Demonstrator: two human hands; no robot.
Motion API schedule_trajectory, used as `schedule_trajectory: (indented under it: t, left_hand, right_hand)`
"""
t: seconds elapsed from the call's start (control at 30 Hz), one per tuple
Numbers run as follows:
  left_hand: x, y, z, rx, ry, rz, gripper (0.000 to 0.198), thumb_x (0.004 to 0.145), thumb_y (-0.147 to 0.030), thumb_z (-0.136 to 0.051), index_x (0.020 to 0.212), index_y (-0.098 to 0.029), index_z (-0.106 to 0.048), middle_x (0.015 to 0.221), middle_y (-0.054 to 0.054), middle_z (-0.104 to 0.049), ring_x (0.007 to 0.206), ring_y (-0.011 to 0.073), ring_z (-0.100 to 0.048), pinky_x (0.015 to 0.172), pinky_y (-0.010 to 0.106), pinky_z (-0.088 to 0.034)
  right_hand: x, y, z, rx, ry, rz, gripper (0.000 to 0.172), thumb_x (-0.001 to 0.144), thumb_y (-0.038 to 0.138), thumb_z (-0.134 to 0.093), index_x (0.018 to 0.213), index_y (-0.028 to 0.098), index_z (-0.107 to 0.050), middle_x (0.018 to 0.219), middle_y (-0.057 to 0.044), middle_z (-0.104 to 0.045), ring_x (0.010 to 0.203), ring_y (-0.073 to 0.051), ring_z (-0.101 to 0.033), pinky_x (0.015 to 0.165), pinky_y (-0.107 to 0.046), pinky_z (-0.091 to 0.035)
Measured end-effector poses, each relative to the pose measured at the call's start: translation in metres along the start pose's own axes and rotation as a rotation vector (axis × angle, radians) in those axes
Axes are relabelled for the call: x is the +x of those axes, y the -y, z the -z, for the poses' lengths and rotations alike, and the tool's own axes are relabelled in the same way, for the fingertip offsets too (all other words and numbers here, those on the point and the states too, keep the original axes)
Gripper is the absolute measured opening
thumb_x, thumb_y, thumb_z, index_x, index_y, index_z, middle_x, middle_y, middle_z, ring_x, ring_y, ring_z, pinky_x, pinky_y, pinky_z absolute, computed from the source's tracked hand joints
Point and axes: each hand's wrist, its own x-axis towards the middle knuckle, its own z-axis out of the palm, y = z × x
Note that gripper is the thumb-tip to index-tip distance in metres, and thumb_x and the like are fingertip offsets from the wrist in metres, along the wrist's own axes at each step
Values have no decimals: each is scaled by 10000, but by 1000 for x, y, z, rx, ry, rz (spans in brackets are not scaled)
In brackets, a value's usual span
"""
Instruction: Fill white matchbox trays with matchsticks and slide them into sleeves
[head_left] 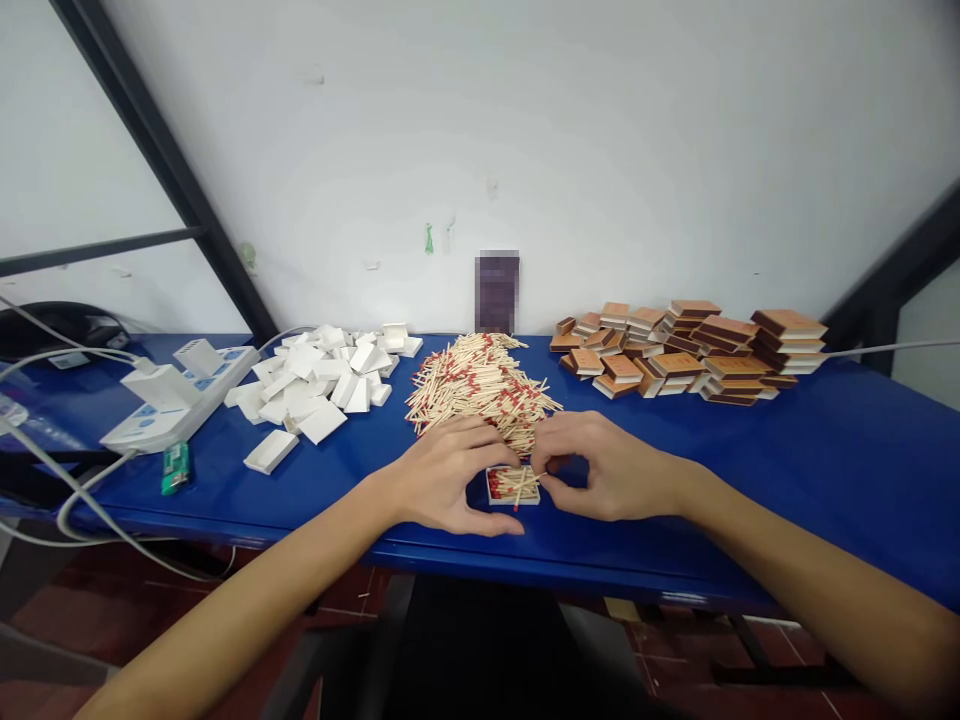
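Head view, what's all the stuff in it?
Matches: many, pale with red tips, centre
Filled tray: one, white, between hands
Loose trays: many, white, left
Matchboxes: many, brown, right
Power strip: one, white, left
Plugs: two, white, on strip
Small item: one, green, front left
Cables: several, whitish, both sides
Blurred block: one, purplish, against wall
Table: one, blue, underneath
Wall: one, white, behind
Bars: several, black, both sides
Floor: one, reddish, below
Left hand: one, bare, around tray
Right hand: one, bare, beside tray

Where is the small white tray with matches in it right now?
In the head view, the small white tray sits just right of centre on the blue table, between the left hand and right hand, below the match pile.
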Motion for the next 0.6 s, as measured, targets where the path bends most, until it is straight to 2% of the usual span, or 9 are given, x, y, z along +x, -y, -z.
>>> schedule_trajectory:
  t: [0.13,0.23,0.33,0.6]
  left_hand:
    - [5,-2,-7,71,-31,-23,544,781,-686,-639,899,-156,-668,813,50,-657,779,205,-596,729,336,-439]
    - [7,0,-10,109,-8,-42,422,825,-587,-633,863,-167,-662,809,43,-655,776,199,-593,746,335,-430]
    - [6,1,-9,83,22,-34,321,845,-482,-637,922,-173,-671,843,42,-663,799,197,-593,778,328,-438]
    - [1,1,1,2,37,16,254,888,-389,-582,981,-171,-674,820,53,-655,793,195,-599,793,328,-459]
  right_hand:
    - [-1,0,-1,-4,33,-1,85,775,112,-628,756,189,-660,677,23,-595,658,-112,-533,658,-246,-384]
    - [-3,-2,-2,-31,57,3,98,824,147,-627,801,199,-708,688,12,-619,668,-120,-544,652,-251,-382]
    - [-3,-4,-3,-80,89,-11,102,841,167,-627,812,204,-718,701,5,-634,681,-129,-552,659,-263,-378]
    - [1,-1,-9,-110,105,-91,60,831,203,-638,777,194,-661,714,7,-629,679,-135,-561,645,-265,-387]
